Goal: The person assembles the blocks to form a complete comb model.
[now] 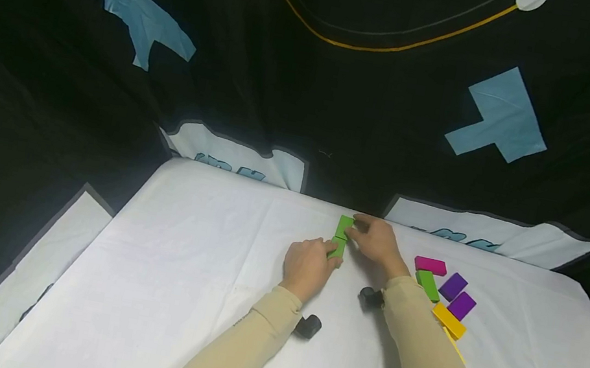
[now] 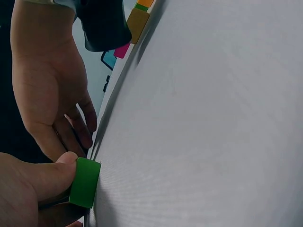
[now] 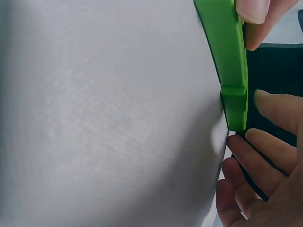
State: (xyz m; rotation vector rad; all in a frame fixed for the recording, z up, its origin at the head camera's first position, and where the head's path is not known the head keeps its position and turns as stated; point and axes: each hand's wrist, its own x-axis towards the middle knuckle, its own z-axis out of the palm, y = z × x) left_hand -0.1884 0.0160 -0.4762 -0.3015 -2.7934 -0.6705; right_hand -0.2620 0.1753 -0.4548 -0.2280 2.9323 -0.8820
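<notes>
Two green blocks lie end to end near the middle of the white table (image 1: 185,270). My left hand (image 1: 328,250) pinches the nearer green block (image 1: 337,248), with its thumb pressed on the block's end (image 2: 86,183) in the left wrist view. My right hand (image 1: 359,228) pinches the farther green block (image 1: 345,226) from the right. In the right wrist view the farther block (image 3: 222,38) meets the nearer one (image 3: 236,106) at a small step, and a fingertip (image 3: 253,12) lies on the farther block's edge.
To the right of the hands lie a magenta block (image 1: 431,265), a green block (image 1: 427,285), two purple blocks (image 1: 453,285) and yellow blocks (image 1: 448,321). Black cloth with blue shapes hangs behind the table. A black camera (image 1: 308,326) sits at each wrist.
</notes>
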